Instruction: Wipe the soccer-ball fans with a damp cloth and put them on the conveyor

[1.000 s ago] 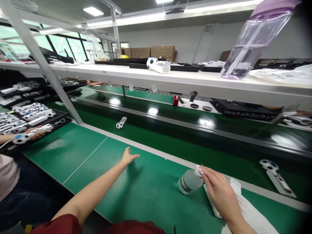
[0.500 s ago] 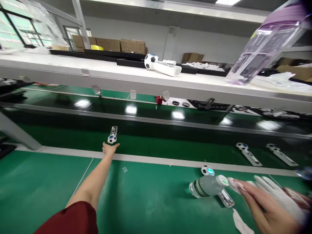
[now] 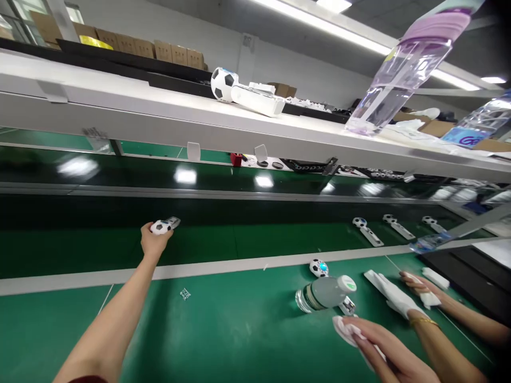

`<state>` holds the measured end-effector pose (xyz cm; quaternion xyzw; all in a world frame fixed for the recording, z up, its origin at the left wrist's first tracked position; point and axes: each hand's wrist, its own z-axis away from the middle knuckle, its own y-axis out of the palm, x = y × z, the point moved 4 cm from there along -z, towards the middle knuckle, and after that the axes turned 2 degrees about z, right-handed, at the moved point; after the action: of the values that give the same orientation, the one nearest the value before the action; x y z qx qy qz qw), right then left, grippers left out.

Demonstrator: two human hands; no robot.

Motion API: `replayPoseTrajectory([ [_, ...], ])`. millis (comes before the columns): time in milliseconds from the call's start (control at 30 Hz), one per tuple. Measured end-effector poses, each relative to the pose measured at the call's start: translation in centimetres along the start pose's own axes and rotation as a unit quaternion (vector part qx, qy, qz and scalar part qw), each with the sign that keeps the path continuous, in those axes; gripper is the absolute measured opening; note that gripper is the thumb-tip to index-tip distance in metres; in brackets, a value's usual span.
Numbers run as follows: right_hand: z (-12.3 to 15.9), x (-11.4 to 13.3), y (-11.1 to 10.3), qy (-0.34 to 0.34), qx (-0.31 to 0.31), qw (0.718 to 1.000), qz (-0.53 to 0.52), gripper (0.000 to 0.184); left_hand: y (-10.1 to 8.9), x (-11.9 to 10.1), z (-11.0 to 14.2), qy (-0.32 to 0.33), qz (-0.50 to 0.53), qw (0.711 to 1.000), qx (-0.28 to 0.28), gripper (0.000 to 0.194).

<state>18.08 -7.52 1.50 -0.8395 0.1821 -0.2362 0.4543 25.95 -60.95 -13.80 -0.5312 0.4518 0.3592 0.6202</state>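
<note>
Out over the dark green strip, my left hand (image 3: pixel 154 243) is closed around the ball end of a white device with a soccer-ball head (image 3: pixel 162 227); its slim body points away to the right. My right hand (image 3: pixel 385 346) pinches a crumpled white cloth (image 3: pixel 349 330) at the lower right. Just beyond that cloth, a clear bottle with a white-and-green cap (image 3: pixel 325 293) leans over a similar device (image 3: pixel 319 267) on the green table (image 3: pixel 239 330), hiding its middle. The ball of that device shows a lit blue spot.
A co-worker's white-gloved hand (image 3: pixel 393 295) and bare hand (image 3: pixel 423 287) with white material are at right. Several similar devices (image 3: pixel 368 232) lie on the strip. The white shelf (image 3: pixel 159 114) above bears another device (image 3: pixel 247 96) and a purple-lidded bottle (image 3: pixel 403 74).
My left hand has closed on the soccer-ball device, which now lies turned to the right. My right hand with the cloth appears lower and left. The view has shifted right, showing more of the co-worker's hands.
</note>
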Motion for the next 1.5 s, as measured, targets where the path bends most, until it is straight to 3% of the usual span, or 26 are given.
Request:
replayPoseTrajectory([
  [100, -1.7, 2.0, 0.4, 0.052, 0.015, 0.993, -0.103, 0.018, -1.2, -3.5, 3.0, 0.048, 0.115, 0.991, 0.043, 0.079],
  [200, -3.2, 3.3, 1.1, 0.093, 0.036, 0.975, -0.2, 0.02, -2.0, -6.7, 8.3, 0.046, 0.221, 0.966, 0.127, 0.069],
  [267, -4.0, 3.8, 1.5, 0.102, 0.04, 0.959, -0.261, 0.022, -2.1, -8.2, 13.1, -0.008, 0.299, 0.931, 0.21, 0.063],
  [400, -5.5, 4.2, 2.3, 0.081, 0.016, 0.933, -0.35, 0.022, -1.0, -10.1, 24.0, -0.233, 0.473, 0.766, 0.368, 0.054],
  [467, -5.9, 4.2, 2.6, 0.064, 0.004, 0.928, -0.367, 0.019, -0.5, -10.7, 28.5, -0.29, 0.484, 0.717, 0.409, 0.055],
  [567, -5.9, 4.2, 2.5, 0.018, -0.022, 0.931, -0.363, 0.016, 0.4, -11.1, 33.4, -0.343, 0.457, 0.68, 0.46, 0.058],
  [633, -5.6, 4.3, 2.0, -0.024, -0.043, 0.935, -0.351, 0.016, 0.8, -11.2, 35.5, -0.364, 0.418, 0.683, 0.476, 0.059],
  [833, -4.7, 4.6, 0.6, -0.136, -0.059, 0.928, -0.341, 0.016, 1.5, -12.0, 38.6, -0.341, 0.381, 0.723, 0.464, 0.048],
  [1000, -4.6, 3.9, 0.5, -0.128, -0.06, 0.937, -0.32, 0.015, 2.0, -12.5, 39.3, -0.302, 0.353, 0.744, 0.48, 0.051],
  [1167, -5.5, 2.4, 0.5, -0.083, -0.066, 0.938, -0.331, 0.015, 2.5, -12.7, 40.0, -0.326, 0.379, 0.71, 0.496, 0.049],
  [1333, -6.3, 0.3, -0.6, 0.024, -0.077, 0.899, -0.43, 0.01, 2.4, -13.0, 40.3, -0.337, 0.411, 0.662, 0.528, 0.054],
  [1500, -5.9, 0.6, -1.3, 0.023, -0.064, 0.893, -0.446, 0.011, 2.1, -12.9, 40.1, -0.329, 0.434, 0.641, 0.541, 0.054],
])
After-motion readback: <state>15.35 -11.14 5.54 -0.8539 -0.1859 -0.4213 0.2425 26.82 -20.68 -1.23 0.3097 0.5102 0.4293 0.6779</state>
